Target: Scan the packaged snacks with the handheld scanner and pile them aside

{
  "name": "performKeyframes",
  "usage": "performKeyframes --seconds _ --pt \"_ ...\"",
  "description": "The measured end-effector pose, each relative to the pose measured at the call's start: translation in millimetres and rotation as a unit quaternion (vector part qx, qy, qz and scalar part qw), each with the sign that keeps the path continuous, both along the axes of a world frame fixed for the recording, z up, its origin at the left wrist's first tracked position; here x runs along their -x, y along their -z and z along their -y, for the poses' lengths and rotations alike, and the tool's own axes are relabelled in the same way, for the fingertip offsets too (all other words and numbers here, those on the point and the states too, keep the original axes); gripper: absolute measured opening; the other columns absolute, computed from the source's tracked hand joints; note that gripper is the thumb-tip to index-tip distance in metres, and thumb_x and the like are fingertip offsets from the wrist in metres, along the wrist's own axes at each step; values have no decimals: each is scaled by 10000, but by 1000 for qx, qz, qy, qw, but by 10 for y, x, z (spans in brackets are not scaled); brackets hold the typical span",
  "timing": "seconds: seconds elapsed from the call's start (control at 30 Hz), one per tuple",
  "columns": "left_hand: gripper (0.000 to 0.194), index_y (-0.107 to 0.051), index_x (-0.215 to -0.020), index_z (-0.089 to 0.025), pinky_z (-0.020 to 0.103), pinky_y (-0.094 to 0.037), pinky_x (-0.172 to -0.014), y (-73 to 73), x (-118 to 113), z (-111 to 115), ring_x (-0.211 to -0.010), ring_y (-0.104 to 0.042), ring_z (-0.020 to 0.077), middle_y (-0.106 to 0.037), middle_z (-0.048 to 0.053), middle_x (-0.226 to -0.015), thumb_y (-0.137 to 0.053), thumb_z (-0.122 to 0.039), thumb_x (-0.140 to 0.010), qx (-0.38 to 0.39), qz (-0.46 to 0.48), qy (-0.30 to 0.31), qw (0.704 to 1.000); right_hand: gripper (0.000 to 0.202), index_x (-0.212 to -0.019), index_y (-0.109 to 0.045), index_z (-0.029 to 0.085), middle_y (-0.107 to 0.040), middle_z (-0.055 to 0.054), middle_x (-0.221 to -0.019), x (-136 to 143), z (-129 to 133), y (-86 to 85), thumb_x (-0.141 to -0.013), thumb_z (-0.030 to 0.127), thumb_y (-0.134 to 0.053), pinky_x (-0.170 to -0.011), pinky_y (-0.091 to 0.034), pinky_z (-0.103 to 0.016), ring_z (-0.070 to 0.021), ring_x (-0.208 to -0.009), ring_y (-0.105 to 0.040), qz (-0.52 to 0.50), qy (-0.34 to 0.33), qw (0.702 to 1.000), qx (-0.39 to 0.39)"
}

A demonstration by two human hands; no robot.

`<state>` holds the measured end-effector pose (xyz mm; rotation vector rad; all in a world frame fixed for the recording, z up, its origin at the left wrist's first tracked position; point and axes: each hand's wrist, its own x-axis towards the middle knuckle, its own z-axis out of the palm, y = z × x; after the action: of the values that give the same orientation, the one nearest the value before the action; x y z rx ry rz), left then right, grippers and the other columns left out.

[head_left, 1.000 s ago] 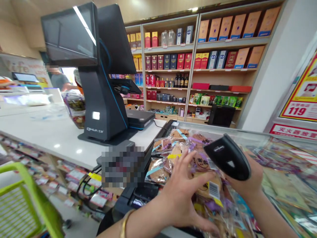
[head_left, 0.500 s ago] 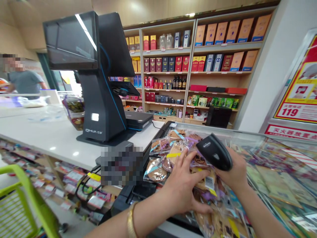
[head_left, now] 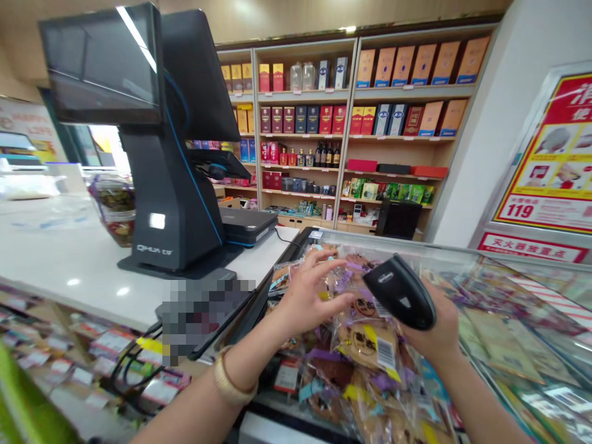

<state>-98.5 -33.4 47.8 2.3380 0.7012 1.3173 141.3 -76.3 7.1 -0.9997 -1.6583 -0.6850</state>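
Observation:
My right hand is wrapped around a black handheld barcode scanner, its head angled toward the left over a heap of clear plastic packets. My left hand hovers over the back of that heap, fingers spread and nothing held; whether a fingertip touches a packet I cannot tell. Below the scanner lies one packet with round brown contents, a yellow strip and a white barcode label facing up. More packets with purple, blue and yellow strips spread toward me. The right fingers are partly hidden behind the scanner.
A dark checkout terminal stands on the white counter at left, with a jar beside it. A glass display case extends right. Shelves of boxes and bottles line the back. A green basket is at lower left.
My left hand has moved left and up from the labelled packet, uncovering more of the heap. The scanner stays in my right hand over the packets. The view has turned slightly right.

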Motion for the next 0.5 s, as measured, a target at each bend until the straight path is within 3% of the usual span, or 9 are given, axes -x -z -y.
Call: performKeyframes --seconds 0.1,0.3,0.5 --pt "607 -554 -1298 -279 516 -355 -1080 42 32 -67 -1242 -479 288 -523 113 -1322 -727 -388 -727 16 -27 10 999 207 -953 -625 224 -666 -53 -739 8 24 -12 -775 327 -608 -592 -515 -352 -250 -679 -655 0 -3 1000 -7" --pt "755 -441 -1396 -300 543 -288 -1114 277 80 25 -1341 -360 344 -398 127 -1438 -725 -437 -711 20 -54 6 998 138 -920 -609 235 -650 -46 -715 47 63 -32 -812 318 -584 -536 -494 -338 -236 -632 -636 -1 -16 1000 10" --pt "958 -350 -1447 -335 570 -290 -1100 315 133 61 -1361 -303 387 -291 125 -1486 -778 -490 -604 42 -84 18 995 235 -1046 -605 254 -670 -58 -795 0 99 10 -823 328 -604 -574 -512 -352 -260 -703 -657 3 -23 1000 12"
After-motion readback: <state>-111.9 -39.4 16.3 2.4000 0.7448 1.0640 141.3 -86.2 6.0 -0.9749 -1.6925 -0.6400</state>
